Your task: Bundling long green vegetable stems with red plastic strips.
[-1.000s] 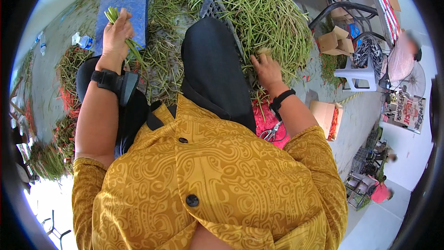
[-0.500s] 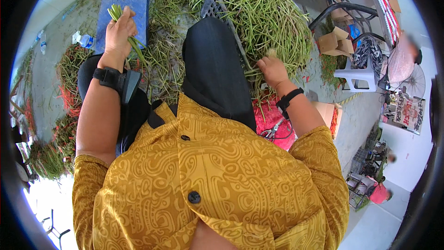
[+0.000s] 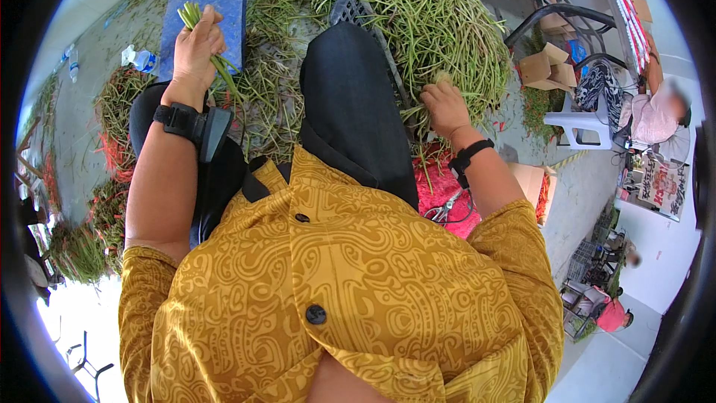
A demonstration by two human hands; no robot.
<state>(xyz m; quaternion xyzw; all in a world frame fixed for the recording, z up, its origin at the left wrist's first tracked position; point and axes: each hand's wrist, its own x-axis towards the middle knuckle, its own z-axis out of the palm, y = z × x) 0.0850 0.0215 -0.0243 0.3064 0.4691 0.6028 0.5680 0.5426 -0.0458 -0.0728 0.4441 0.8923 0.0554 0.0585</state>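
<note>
My left hand [image 3: 198, 52] is closed around a small bunch of green stems [image 3: 225, 73], raised near a blue board [image 3: 227, 0]. The cut ends poke out above the fist and the rest trails below it. On the other side of my knee, my right hand [image 3: 447, 110] has its fingers curled at the near edge of a big heap of long green stems [image 3: 425, 22]. What the fingertips pinch there, if anything, is hidden. The heap overflows a dark plastic crate [image 3: 349, 6], which leans beside my knee.
Scissors [image 3: 441, 213] lie on red material [image 3: 461, 228] below my right wrist. Loose stems [image 3: 272, 52] litter the floor. Bundles [image 3: 78, 250] and a plastic bottle [image 3: 144, 61] lie at left. A grey stool [image 3: 585, 121], an open carton [image 3: 543, 67] and other people are at right.
Both hands stay almost in place, the left still gripping its bunch. The right hand's fingers shift slightly at the heap's edge. The whole view moves a little.
</note>
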